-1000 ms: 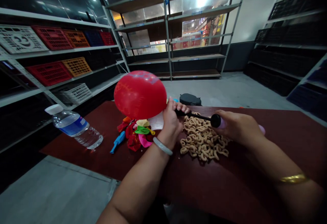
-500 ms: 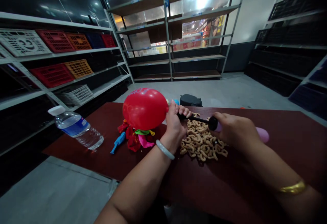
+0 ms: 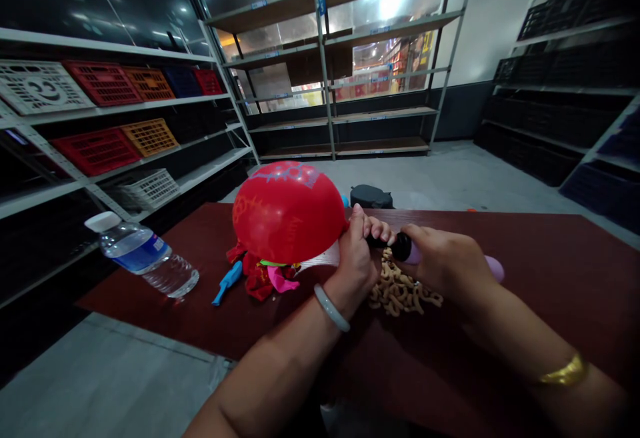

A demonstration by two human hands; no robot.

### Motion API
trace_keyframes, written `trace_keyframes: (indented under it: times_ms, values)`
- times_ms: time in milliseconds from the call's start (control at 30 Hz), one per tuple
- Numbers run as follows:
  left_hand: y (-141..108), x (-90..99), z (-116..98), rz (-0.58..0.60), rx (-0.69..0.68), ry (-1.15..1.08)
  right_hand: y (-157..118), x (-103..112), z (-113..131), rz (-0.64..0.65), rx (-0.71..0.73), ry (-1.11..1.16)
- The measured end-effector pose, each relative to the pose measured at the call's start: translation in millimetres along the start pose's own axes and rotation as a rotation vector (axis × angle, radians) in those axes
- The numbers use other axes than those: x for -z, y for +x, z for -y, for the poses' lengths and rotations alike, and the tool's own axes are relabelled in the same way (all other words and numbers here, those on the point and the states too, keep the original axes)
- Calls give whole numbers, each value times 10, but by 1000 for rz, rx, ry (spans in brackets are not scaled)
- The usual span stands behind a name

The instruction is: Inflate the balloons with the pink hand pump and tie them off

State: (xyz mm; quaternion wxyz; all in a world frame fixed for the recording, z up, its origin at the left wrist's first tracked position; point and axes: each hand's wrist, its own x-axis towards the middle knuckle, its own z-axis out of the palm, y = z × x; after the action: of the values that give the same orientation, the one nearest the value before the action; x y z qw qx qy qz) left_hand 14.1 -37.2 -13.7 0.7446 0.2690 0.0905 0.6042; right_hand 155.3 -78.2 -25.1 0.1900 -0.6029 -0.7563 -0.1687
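A large inflated red balloon (image 3: 290, 215) with printed markings points its neck toward my left hand (image 3: 359, 251). That hand is closed around the black nozzle end of a hand pump (image 3: 401, 248), pinching the balloon's neck, which is hidden in the fingers. My right hand (image 3: 445, 258) grips the pump's pale purple body, whose rounded end sticks out to the right. The pump is pushed together, so its black rod is covered. Under the hands lies a heap of curled tan snack-like pieces (image 3: 400, 289). Uninflated balloons (image 3: 263, 281) in red, pink and green lie below the inflated one.
A blue uninflated balloon (image 3: 228, 283) and a water bottle (image 3: 145, 255) are at the left of the dark red table (image 3: 540, 278). A dark grey bag (image 3: 371, 197) shows behind the table's far edge. Shelves with plastic crates (image 3: 95, 149) line the left wall.
The right hand has pushed the pump body left toward the nozzle, covering the rod. The red balloon has grown larger. My left hand has shifted slightly right.
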Motion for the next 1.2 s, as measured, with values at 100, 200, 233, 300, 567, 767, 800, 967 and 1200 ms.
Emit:
trace_keyframes:
  times_ms: [100,200,233,300,567,767,800,967,1200]
  values:
    - [76,63,-29,-55,10,9,19,-64,-40,46,7,33]
    - [198,130,-168,-146,1,-20,38,-133,-148,90,-19,15]
    - [240,150,-242,-165,-4,-38,42,-145,-199,95,-32,-3]
    - [318,190,-411,-180,-31,-77,44,-141,-306,84,-52,-38]
    - [422,325,-632,-132,-87,-124,29,-48,-424,100,-74,-110]
    - [299,224,-319,-99,-29,-91,13,-107,-236,70,-39,-146]
    - [271,204,-257,-89,-15,-80,10,-107,-203,63,-30,-139]
    - [143,133,12,-36,42,-21,7,-62,-57,66,-37,-84]
    - [61,84,99,-42,53,39,3,-38,-10,30,-23,-66]
